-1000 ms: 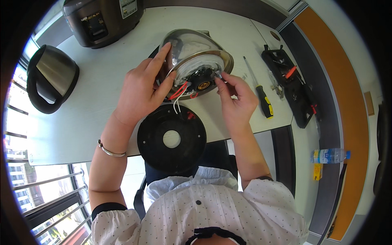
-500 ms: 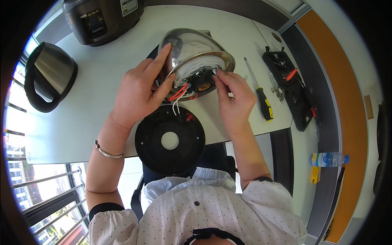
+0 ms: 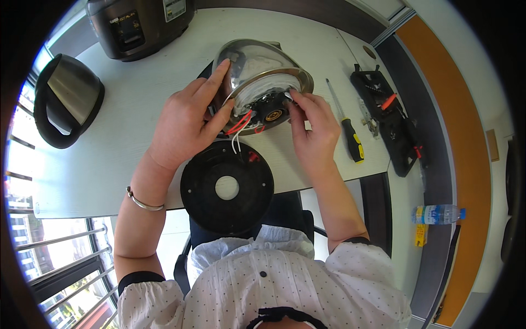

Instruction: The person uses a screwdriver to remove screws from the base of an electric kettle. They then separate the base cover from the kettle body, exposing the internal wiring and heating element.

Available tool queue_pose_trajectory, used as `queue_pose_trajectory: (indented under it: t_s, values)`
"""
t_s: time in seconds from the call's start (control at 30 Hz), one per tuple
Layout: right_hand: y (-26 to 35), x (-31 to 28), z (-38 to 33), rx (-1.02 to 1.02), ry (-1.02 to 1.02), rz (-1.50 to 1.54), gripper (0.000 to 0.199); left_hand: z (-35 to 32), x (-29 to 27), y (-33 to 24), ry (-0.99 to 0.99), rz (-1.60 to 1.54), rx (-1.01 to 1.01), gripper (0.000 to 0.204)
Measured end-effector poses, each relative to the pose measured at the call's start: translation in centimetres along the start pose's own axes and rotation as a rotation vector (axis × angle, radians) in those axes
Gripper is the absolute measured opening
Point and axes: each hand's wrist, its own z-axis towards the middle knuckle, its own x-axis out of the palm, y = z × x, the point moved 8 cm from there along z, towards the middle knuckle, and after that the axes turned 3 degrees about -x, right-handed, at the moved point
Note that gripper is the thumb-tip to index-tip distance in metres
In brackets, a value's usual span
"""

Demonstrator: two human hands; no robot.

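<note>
A stainless steel kettle body lies tilted on its side, its open underside facing me. Inside that underside sits a round black connector with a brass-coloured centre. Red wires and white wires dangle out of it. My left hand is closed on the kettle's left side, fingers spread along the steel wall. At the right rim of the underside, the thumb and fingers of my right hand pinch beside the connector; a small silvery bit shows there, too small to name. A round black base cover with a centre hole lies below, overhanging the table edge.
Right of my right hand lies a yellow-and-black screwdriver. Beyond it is an open black tool case. A second kettle stands at the left, a dark rice cooker at the back left. A plastic bottle is far right.
The picture has shifted very slightly. Both hands keep their places on the kettle body, and my right fingers have moved only a little at the rim.
</note>
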Motion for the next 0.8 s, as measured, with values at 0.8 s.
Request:
queue_pose_trajectory:
  t_s: [0.8]
  values:
    - [-4.5, 1.7, -1.9, 0.919, 0.133, 0.388, 0.028, -0.1, 0.2, 0.0, 0.022, 0.02, 0.029, 0.052]
